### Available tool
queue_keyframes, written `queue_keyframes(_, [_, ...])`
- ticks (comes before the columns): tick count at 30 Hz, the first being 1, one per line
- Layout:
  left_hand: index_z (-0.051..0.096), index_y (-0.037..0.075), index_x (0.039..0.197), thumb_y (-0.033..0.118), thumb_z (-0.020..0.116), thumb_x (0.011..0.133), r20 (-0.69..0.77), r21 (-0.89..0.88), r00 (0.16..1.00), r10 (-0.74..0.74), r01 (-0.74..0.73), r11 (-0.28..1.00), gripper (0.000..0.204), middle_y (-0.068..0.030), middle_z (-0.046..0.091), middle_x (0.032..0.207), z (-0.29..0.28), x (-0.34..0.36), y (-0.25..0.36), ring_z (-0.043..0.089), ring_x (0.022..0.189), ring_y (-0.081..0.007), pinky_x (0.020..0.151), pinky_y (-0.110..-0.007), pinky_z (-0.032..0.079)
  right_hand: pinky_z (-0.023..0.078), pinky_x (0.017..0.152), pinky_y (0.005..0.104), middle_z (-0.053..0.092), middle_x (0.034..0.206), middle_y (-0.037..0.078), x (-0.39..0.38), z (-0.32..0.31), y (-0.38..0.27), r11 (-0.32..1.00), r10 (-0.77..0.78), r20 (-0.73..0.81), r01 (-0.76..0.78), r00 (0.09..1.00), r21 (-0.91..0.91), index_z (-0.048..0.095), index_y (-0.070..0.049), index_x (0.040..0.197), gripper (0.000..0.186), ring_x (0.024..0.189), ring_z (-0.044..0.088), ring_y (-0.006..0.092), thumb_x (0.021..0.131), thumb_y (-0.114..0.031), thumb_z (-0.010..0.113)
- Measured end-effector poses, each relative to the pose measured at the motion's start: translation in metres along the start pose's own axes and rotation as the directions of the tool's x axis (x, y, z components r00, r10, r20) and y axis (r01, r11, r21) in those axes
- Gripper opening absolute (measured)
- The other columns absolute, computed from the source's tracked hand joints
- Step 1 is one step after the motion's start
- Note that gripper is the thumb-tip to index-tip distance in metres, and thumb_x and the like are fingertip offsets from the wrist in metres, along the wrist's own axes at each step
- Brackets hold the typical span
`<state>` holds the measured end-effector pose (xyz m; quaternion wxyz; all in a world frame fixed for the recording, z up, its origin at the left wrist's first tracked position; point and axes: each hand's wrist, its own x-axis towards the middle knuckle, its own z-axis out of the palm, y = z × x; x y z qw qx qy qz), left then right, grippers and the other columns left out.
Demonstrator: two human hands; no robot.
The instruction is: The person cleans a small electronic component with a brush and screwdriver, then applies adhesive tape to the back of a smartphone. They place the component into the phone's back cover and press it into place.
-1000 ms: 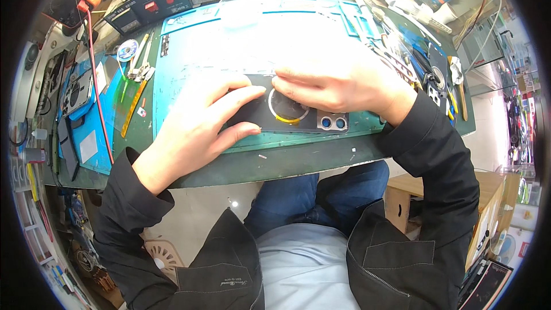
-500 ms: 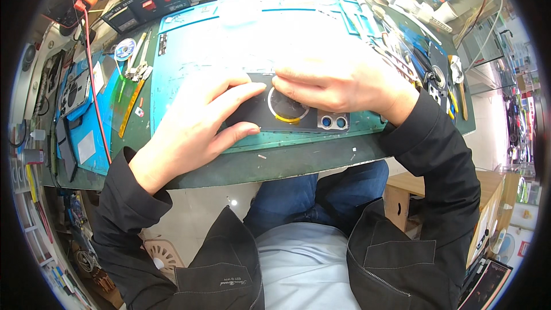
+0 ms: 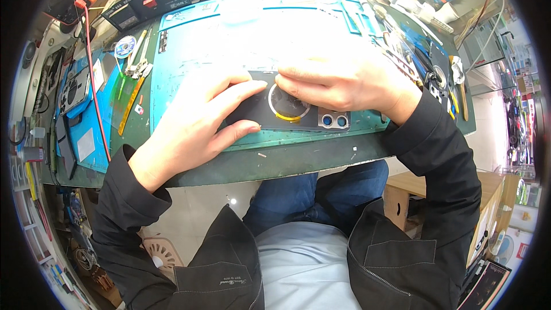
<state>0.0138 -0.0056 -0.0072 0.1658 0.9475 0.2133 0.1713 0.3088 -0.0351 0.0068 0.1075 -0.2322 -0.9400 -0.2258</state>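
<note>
A dark phone back panel lies crosswise at the near part of the work mat. It carries a pale ring with a yellow strip along its near side, and a camera block with two round lenses at its right end. My left hand grips the left end, thumb along the near edge and index finger reaching over the top. Over the ring's far right side, my right hand holds its fingers pressed together, tips near the panel's far edge. Whatever those fingertips may pinch is too small or hidden.
The light blue work mat is glaringly bright in the middle. Left are a solder spool, tweezers and phone parts; a black device box stands behind. Several hand tools lie at the right, and a red cable hangs at the left.
</note>
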Motion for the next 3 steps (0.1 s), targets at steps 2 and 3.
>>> queue_keyframes(2, [0.063, 0.013, 0.145, 0.024, 0.084, 0.087, 0.003, 0.002, 1.000, -0.003, 0.003, 1.000, 0.063, -0.0123, 0.063, 0.132, 0.0000, 0.0000, 0.0000, 0.059, 0.122, -0.0331, 0.109, -0.043, 0.045, 0.062, 0.081, 0.0268, 0.070, 0.126, -0.001, -0.0001, 0.0006, -0.0002, 1.000, 0.006, -0.003, -0.006, 1.000, 0.011, 0.074, -0.017, 0.121, 0.036, 0.108, 0.074, 0.0158, 0.086, -0.018, 0.071])
queue_keyframes(3, [0.063, 0.013, 0.145, 0.024, 0.084, 0.087, 0.007, 0.003, 1.000, -0.008, 0.008, 1.000, 0.063, -0.0123, 0.063, 0.132, -0.0002, -0.0001, 0.0004, 0.059, 0.122, -0.0331, 0.109, -0.043, 0.045, 0.062, 0.081, 0.0268, 0.070, 0.126, -0.001, -0.0003, 0.0009, -0.0002, 1.000, 0.006, -0.003, -0.006, 1.000, 0.012, 0.074, -0.017, 0.121, 0.036, 0.108, 0.074, 0.0158, 0.086, -0.018, 0.071])
